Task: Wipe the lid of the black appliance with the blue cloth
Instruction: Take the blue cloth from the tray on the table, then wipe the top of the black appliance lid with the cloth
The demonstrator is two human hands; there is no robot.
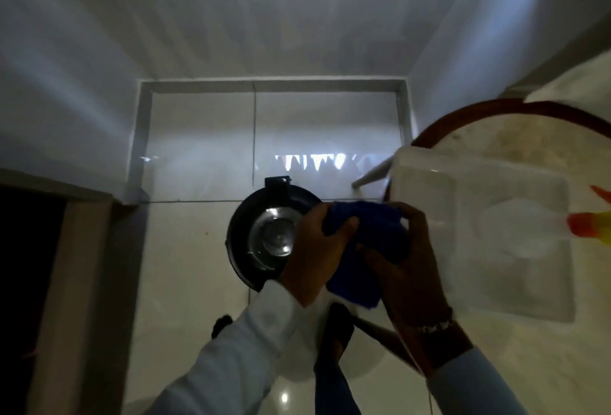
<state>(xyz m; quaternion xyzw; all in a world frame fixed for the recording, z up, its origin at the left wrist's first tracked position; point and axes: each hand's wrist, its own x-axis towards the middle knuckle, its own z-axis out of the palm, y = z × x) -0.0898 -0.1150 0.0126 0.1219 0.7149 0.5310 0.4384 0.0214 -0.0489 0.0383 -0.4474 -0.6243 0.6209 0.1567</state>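
Observation:
The round black lid (239, 242) with a shiny metal centre is held up over the white tiled floor, left of middle. My left hand (315, 256) grips its right edge, with the thumb pressing on the blue cloth (367, 249). My right hand (401, 269) is closed around the bunched blue cloth from the right, against the lid's right side. The cloth and both hands hide the lid's right part. The rest of the black appliance cannot be made out.
A round table (515, 137) with a reddish-brown rim and pale cover stands at the right, with a clear plastic container (496, 223) on it. A dark doorway (29, 265) is at the left. White walls enclose the tiled floor (198, 282).

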